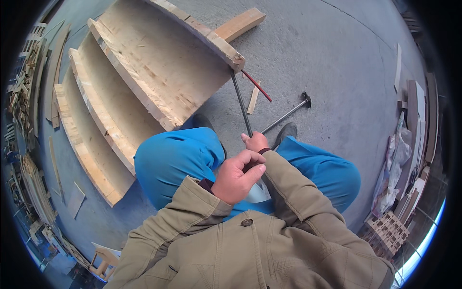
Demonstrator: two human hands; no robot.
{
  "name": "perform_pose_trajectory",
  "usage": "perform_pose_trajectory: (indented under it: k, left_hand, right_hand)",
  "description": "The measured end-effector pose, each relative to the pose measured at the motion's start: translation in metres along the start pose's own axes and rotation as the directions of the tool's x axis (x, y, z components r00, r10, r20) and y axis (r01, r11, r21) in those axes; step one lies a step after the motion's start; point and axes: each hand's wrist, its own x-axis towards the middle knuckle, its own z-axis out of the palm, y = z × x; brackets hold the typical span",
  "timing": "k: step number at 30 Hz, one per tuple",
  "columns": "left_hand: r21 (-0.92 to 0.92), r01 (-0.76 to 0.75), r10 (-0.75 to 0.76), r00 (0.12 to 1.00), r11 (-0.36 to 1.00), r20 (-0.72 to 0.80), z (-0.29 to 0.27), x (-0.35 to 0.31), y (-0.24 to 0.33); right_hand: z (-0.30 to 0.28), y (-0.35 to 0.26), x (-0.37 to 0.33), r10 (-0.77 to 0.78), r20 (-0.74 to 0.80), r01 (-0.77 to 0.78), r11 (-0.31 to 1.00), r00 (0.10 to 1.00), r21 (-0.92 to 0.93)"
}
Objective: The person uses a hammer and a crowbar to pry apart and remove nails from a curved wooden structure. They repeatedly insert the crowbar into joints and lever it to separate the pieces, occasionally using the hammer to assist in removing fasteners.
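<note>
My right hand is closed around the lower end of a dark metal pry bar. The bar's far end reaches the near corner of a large wooden structure made of boards and panels. A hammer slants across the concrete, its head away from me; its handle runs back to my right hand, and I cannot tell whether the two touch. Just above my lap, beside the right cuff, my left hand is curled closed with nothing visible in it. Its inner fingers are partly hidden.
Past the structure's corner lie a red rod and a thin wood strip. A thick timber sticks out behind it. Scrap boards are piled at the far left. Planks and plastic sheeting lie on the right.
</note>
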Motion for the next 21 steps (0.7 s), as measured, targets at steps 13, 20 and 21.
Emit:
perform_pose_trajectory:
  k: [13,20,21]
  left_hand:
    - [0.094,0.137,-0.128,0.988,0.986,-0.090,-0.014,0.013,-0.008]
    - [0.055,0.243,-0.236,0.965,0.968,-0.117,-0.013,0.032,-0.006]
    - [0.076,0.249,-0.239,0.963,0.965,-0.122,-0.013,0.033,-0.006]
  right_hand:
    - [0.018,-0.006,0.015,0.115,-0.056,-0.113,0.992,0.992,0.049]
    - [0.031,0.007,0.031,0.127,-0.044,-0.125,0.991,0.991,0.040]
    - [0.032,0.009,0.033,0.130,-0.042,-0.127,0.991,0.991,0.049]
